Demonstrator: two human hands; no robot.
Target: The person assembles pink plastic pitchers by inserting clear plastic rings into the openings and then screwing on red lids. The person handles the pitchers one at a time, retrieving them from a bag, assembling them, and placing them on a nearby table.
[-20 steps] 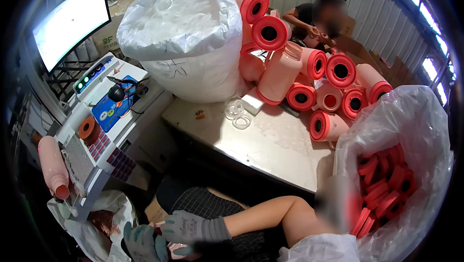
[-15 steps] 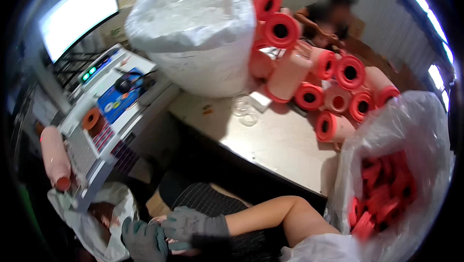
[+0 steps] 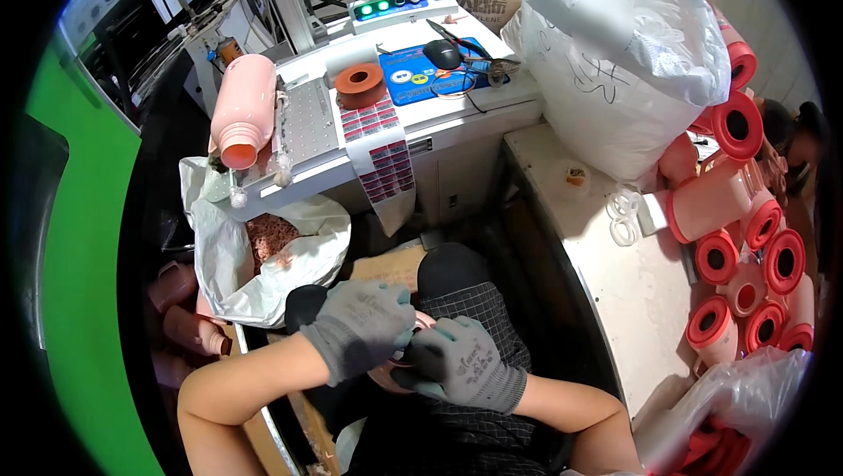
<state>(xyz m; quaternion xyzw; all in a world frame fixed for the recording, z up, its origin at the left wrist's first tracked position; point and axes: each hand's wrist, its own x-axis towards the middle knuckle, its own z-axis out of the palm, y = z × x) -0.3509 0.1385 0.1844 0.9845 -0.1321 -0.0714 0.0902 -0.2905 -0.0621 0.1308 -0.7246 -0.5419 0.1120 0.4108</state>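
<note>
Cluttered workbench, white bags and pink bottles all around my seat.
My view has swung from the right-hand bench down to my lap: left hand (image 3: 362, 325) and right hand (image 3: 464, 366), gloved, now clasp a pink bottle (image 3: 395, 371) together, so handling is underway; its long axis is hidden.

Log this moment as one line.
left hand: gloved, on pink part | right hand: gloved, gripping it | over lap
</note>
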